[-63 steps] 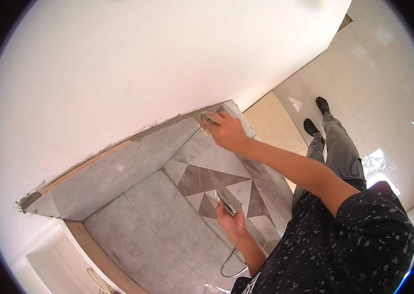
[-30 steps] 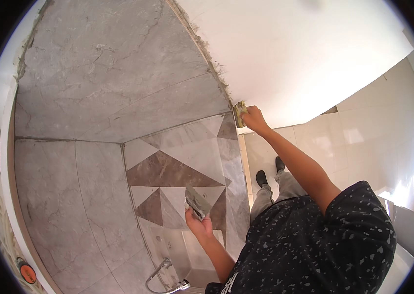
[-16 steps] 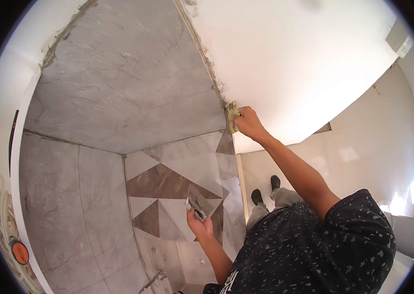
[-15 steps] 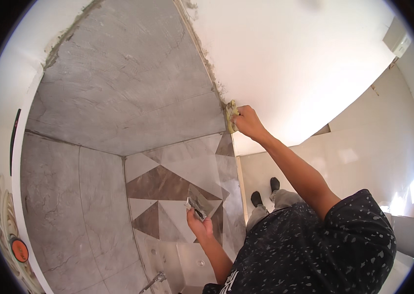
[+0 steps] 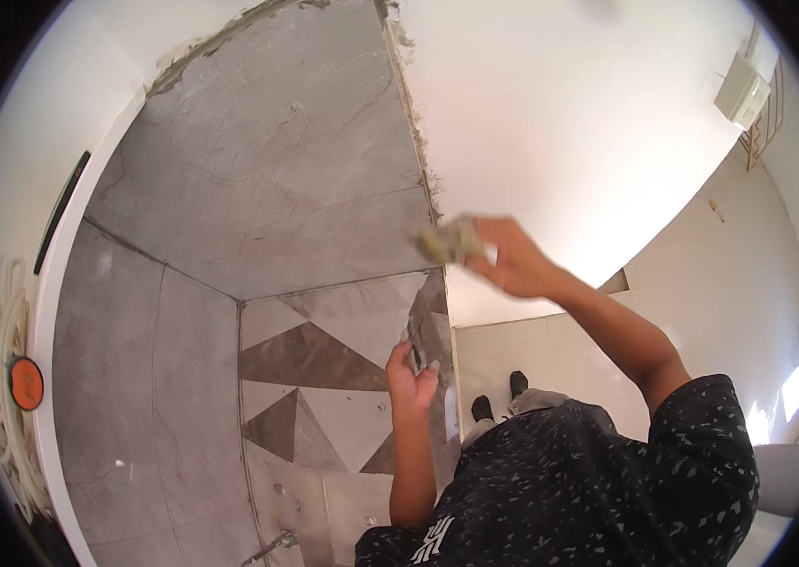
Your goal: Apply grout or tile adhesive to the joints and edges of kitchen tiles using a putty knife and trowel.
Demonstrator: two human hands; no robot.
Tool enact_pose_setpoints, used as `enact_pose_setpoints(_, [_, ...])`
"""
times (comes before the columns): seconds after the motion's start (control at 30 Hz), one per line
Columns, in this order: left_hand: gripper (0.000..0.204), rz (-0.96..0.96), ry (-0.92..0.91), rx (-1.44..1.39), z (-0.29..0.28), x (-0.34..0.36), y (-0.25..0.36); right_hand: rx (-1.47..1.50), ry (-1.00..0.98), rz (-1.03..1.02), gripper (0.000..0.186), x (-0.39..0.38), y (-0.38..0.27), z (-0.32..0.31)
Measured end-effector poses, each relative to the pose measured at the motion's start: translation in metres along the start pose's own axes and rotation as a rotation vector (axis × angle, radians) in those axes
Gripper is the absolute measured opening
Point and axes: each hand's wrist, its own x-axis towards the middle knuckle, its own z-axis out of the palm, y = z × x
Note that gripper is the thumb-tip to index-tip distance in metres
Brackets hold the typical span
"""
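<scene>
My right hand (image 5: 518, 263) is closed around a yellowish, grout-stained sponge (image 5: 445, 241). Motion blurs the sponge, which is in front of the corner between the grey tiled wall (image 5: 295, 132) and the white wall (image 5: 551, 142). I cannot tell whether it touches either surface. Lower down, my left hand (image 5: 411, 386) grips a scraper (image 5: 420, 326) with a flat metal blade pointing up. Its handle is mostly hidden by the fingers. Rough grey mortar (image 5: 409, 104) runs along the tile edge above the sponge.
Below is a floor of brown and light triangle-patterned tiles (image 5: 310, 354). A metal tap (image 5: 272, 545) juts out at the bottom. Coiled white hose (image 5: 4, 378) and an orange round object (image 5: 26, 383) lie on the left ledge. A white box (image 5: 742, 92) is mounted at upper right.
The sponge has come away from the tile edge, moving slightly down with my right hand. My left hand has moved up and right, and the scraper's blade is now turned more upright.
</scene>
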Motion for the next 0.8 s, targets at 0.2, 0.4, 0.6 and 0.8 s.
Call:
enact_pose_setpoints(0.2, [0.021, 0.25, -0.003, -0.048, 0.043, -0.002, 0.006, -0.552, -0.237, -0.433, 0.044, -0.053, 0.001, 0.012])
enact_pose_setpoints(0.4, [0.031, 1.076, -0.038, 0.328, 0.061, -0.011, 0.014, -0.187, 0.009, 0.106, 0.024, -0.065, 0.001, 0.019])
enact_pose_setpoints(0.6, [0.026, 1.798, -0.31, 1.196, 0.038, -0.007, 0.012, 1.525, 0.321, 0.966, 0.026, -0.054, -0.032, 0.052])
enact_pose_setpoints(0.8, [0.032, 1.328, 0.034, 1.456, -0.02, 0.002, 0.039, 0.891, 0.305, 0.545, 0.025, -0.016, -0.01, 0.03])
